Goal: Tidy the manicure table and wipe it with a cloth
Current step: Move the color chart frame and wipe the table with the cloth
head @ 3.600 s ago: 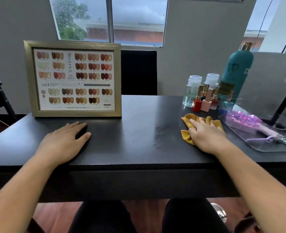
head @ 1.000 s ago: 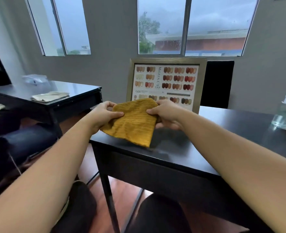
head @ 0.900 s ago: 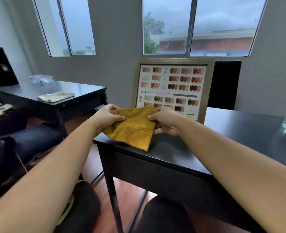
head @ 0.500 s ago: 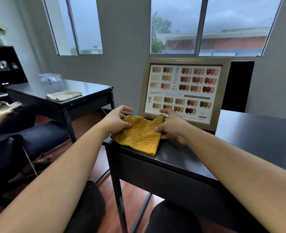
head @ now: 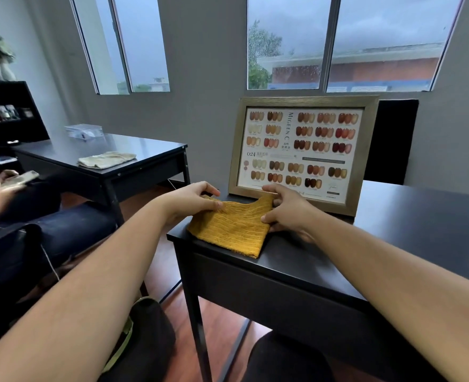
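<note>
A: The mustard-yellow ribbed cloth (head: 232, 230) lies at the near left corner of the black manicure table (head: 409, 230); the left hand (head: 193, 201) and right hand (head: 287, 212) each pinch an upper corner.

B: Lay it flat, edges square, short of the gold-framed nail colour chart (head: 301, 153) just behind.

Black table (head: 393, 230): cloth (head: 230, 230), framed chart (head: 301, 150).

Left hand (head: 193, 201) and right hand (head: 287, 213) both pinch, arms extended.
</note>
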The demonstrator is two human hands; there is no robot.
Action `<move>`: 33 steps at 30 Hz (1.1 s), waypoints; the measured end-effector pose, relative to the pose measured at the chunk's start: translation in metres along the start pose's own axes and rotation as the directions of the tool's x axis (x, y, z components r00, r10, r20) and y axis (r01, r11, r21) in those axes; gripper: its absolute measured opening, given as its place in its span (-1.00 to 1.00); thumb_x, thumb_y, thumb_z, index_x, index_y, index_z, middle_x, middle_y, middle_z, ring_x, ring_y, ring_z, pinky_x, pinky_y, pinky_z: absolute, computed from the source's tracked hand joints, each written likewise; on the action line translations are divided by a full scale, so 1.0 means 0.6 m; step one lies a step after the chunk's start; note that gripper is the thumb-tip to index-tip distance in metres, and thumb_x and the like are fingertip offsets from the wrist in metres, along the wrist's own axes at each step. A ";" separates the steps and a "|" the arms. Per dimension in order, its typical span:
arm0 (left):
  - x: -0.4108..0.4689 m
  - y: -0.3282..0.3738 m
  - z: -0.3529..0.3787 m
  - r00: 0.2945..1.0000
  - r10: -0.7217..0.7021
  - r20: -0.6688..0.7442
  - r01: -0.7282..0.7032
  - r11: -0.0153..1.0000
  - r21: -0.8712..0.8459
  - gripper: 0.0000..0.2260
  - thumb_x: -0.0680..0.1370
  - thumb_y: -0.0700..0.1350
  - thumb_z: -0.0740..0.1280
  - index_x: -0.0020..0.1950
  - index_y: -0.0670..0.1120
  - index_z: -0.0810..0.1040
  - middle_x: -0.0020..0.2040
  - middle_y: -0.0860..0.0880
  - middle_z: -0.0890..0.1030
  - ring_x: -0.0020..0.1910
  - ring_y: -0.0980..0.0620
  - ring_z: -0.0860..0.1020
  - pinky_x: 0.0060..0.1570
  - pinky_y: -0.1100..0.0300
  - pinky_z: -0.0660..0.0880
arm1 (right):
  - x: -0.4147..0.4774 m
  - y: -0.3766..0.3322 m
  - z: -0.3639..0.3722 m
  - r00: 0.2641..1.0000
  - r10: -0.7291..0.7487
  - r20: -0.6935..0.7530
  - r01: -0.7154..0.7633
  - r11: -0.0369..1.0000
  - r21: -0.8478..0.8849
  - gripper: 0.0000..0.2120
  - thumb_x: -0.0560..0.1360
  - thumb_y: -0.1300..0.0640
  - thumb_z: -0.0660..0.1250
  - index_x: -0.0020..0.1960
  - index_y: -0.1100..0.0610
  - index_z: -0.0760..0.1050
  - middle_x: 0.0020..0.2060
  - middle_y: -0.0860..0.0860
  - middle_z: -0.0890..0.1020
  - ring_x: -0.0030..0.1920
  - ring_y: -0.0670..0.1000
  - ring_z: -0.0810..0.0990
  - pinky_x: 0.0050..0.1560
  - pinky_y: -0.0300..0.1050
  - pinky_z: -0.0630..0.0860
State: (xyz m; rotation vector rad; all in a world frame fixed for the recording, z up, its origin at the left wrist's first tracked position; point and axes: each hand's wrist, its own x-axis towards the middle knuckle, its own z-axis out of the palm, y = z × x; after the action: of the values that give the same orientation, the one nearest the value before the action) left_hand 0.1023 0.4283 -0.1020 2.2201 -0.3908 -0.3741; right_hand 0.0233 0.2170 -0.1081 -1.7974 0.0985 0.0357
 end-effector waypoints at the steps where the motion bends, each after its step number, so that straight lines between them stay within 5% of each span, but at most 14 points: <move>1: -0.003 -0.003 -0.002 0.999 0.016 0.032 -0.015 0.999 -0.029 -0.63 0.45 -0.04 0.41 0.22 0.10 0.42 0.15 -0.05 0.50 0.14 -0.01 0.49 0.08 0.14 0.44 | -0.001 0.001 0.001 1.000 0.006 -0.004 -0.006 1.000 -0.008 -0.41 0.42 0.53 0.30 0.32 0.06 0.38 0.13 0.15 0.46 -0.04 0.10 0.58 -0.29 -0.14 0.60; 3: -0.008 -0.004 -0.007 0.994 0.055 0.094 -0.052 0.998 -0.037 -0.61 0.46 -0.12 0.41 0.22 0.13 0.43 0.15 -0.09 0.51 0.14 -0.05 0.51 0.16 0.07 0.45 | -0.001 0.003 0.001 1.000 0.013 -0.006 -0.013 1.000 -0.016 -0.60 0.43 0.51 0.30 0.11 0.10 0.48 0.02 0.14 0.48 -0.10 0.06 0.57 -0.33 -0.19 0.59; 5: -0.010 0.000 -0.011 0.988 0.086 0.127 -0.086 0.996 0.002 -0.66 0.48 -0.19 0.38 0.19 0.12 0.50 0.13 -0.11 0.53 0.08 -0.02 0.56 0.03 0.15 0.51 | -0.002 0.003 0.000 1.000 0.020 -0.008 -0.020 1.000 -0.002 -0.71 0.44 0.49 0.30 -0.01 0.13 0.53 -0.05 0.10 0.52 -0.14 0.02 0.57 -0.35 -0.24 0.60; 12: -0.007 -0.006 -0.014 0.993 0.017 0.114 -0.034 0.988 0.150 -0.78 0.50 -0.13 0.36 0.09 0.14 0.60 0.11 -0.11 0.55 -0.18 0.04 0.54 -0.30 0.24 0.48 | -0.003 0.008 0.004 0.999 0.039 -0.028 -0.040 0.998 -0.049 -0.43 0.40 0.47 0.39 0.36 0.19 0.41 0.08 0.14 0.51 -0.12 0.04 0.61 -0.28 -0.24 0.62; 14: -0.007 -0.012 -0.013 0.997 -0.007 0.077 -0.010 0.975 0.220 -0.75 0.46 -0.08 0.41 0.10 0.17 0.57 0.02 -0.02 0.52 -0.15 0.07 0.54 -0.31 0.31 0.46 | -0.006 0.007 0.002 0.999 -0.015 -0.045 0.002 0.960 -0.278 -0.40 0.39 0.36 0.45 0.39 0.14 0.40 0.16 0.11 0.52 -0.01 0.06 0.62 -0.06 -0.17 0.61; 16: -0.004 -0.014 -0.010 1.000 0.018 0.001 -0.017 0.961 0.277 -0.75 0.45 -0.03 0.42 0.10 0.18 0.55 -0.06 0.01 0.51 -0.18 0.09 0.51 -0.31 0.31 0.43 | -0.011 0.002 -0.001 0.980 -0.170 -0.101 0.076 0.794 -0.603 -0.44 0.41 0.21 0.46 0.38 0.10 0.40 0.28 0.07 0.48 0.20 0.05 0.52 0.17 -0.16 0.46; 19: 0.006 -0.011 0.011 0.987 0.059 -0.152 0.009 0.912 0.411 -0.72 0.47 0.09 0.36 0.17 0.14 0.50 0.05 0.01 0.54 -0.02 0.04 0.53 -0.15 0.25 0.42 | -0.020 -0.001 0.007 0.928 -0.362 -0.088 0.172 0.624 -0.763 -0.53 0.47 0.06 0.38 0.35 0.08 0.40 0.36 0.04 0.38 0.32 0.04 0.38 0.30 -0.08 0.33; 22: 0.022 -0.009 0.041 0.966 0.070 -0.248 0.075 0.843 0.532 -0.57 0.50 0.17 0.27 0.34 0.08 0.39 0.27 -0.08 0.47 0.22 -0.09 0.44 0.11 0.09 0.41 | -0.023 0.000 0.019 0.979 -0.190 0.069 0.158 0.507 -0.847 -0.44 0.48 -0.15 0.32 0.40 0.03 0.35 0.35 0.01 0.44 0.31 0.06 0.42 0.31 0.01 0.38; 25: 0.032 -0.013 0.052 0.978 0.059 -0.198 0.093 0.727 0.680 -0.53 0.53 0.25 0.11 0.43 0.20 0.23 0.45 -0.06 0.27 0.40 -0.14 0.23 0.31 -0.08 0.24 | -0.017 0.004 0.016 0.987 -0.067 0.146 0.160 0.355 -0.921 -0.40 0.52 -0.25 0.17 0.48 -0.01 0.25 0.44 -0.01 0.36 0.41 0.08 0.30 0.37 0.06 0.25; 29: 0.028 -0.028 0.049 0.976 0.101 -0.192 0.064 0.712 0.699 -0.56 0.58 0.22 0.00 0.46 0.24 0.12 0.55 -0.02 0.04 0.52 -0.06 -0.01 0.40 -0.07 0.05 | -0.014 0.009 0.015 0.978 -0.124 0.169 0.200 0.312 -0.929 -0.43 0.58 -0.21 0.07 0.51 0.01 0.16 0.52 0.00 0.19 0.49 0.07 0.16 0.44 0.09 0.04; 33: 0.023 -0.022 0.061 0.970 0.231 -0.074 -0.131 0.756 0.642 -0.56 0.61 0.13 0.03 0.49 0.14 0.11 0.55 0.06 0.02 0.52 0.08 -0.04 0.46 0.03 -0.01 | -0.012 0.015 0.023 0.965 -0.142 0.220 0.255 0.315 -0.914 -0.36 0.60 -0.21 -0.04 0.56 0.09 -0.06 0.56 0.01 -0.01 0.54 -0.01 -0.08 0.48 0.10 -0.22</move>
State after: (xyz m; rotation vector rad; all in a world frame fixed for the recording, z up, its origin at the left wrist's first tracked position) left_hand 0.1022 0.4055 -0.1366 2.8125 -0.7316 0.0562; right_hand 0.0157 0.2287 -0.1196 -3.0070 -0.3046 -0.0013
